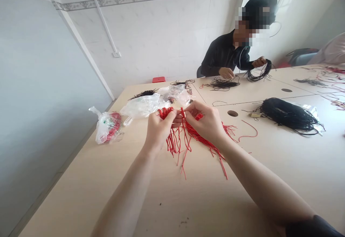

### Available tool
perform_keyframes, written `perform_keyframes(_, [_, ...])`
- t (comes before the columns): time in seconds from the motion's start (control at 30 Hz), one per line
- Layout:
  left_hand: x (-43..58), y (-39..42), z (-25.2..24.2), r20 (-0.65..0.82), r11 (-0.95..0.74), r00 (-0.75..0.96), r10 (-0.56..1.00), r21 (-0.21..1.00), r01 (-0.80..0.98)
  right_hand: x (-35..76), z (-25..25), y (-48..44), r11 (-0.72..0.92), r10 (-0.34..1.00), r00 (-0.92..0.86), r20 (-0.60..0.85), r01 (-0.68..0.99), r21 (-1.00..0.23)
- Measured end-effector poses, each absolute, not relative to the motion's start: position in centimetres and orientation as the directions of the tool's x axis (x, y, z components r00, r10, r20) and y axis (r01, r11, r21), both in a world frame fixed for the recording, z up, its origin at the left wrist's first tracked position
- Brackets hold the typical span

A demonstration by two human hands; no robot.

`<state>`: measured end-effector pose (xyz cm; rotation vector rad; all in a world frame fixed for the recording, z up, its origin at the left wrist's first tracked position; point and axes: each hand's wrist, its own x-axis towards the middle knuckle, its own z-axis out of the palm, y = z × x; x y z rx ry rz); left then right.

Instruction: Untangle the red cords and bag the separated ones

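Note:
My left hand is closed around a bunch of knotted red cords, whose loose ends hang below the fingers. Close beside it, my right hand pinches a single red cord between thumb and fingertips. That cord runs down between the two hands, its thin tails dangling over the table. Behind and under the right hand lies a larger pile of red cords, partly hidden by the hand and forearm.
Plastic bags lie beyond my left hand, and a knotted bag with red things sits farther left. A black cord bundle rests on the table at right. Across from me, a person handles black cords.

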<state>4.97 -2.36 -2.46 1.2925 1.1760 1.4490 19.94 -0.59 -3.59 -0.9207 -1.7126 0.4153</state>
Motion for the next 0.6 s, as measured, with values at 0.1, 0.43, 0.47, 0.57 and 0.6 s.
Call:
perform_keyframes(0.1, [4.59,-2.15,-2.13,0.056,-0.058,-0.019,0.998,0.985,-0.162,19.94,-3.69,-0.52,0.673,0.715,-0.13,0.687,0.393,-0.627])
perform_keyframes(0.43, [4.65,-2.73,-1.66,0.13,-0.125,0.027,0.991,0.982,-0.141,19.83,-3.86,-0.91,0.699,0.604,-0.165,0.78,0.579,-0.419])
perform_keyframes(0.47, [4.65,-2.82,-1.57,0.145,-0.14,0.026,0.989,0.982,-0.125,19.86,-3.82,-0.95,0.698,0.604,-0.164,0.78,0.581,-0.418])
perform_keyframes(0.57, [4.63,-2.98,-1.38,0.158,-0.154,0.044,0.986,0.984,-0.092,19.92,-3.72,-1.0,0.696,0.603,-0.159,0.781,0.584,-0.419])
perform_keyframes(0.6, [4.62,-2.99,-1.39,0.164,-0.159,0.053,0.985,0.984,-0.084,19.92,-3.71,-1.0,0.697,0.602,-0.156,0.783,0.581,-0.42])
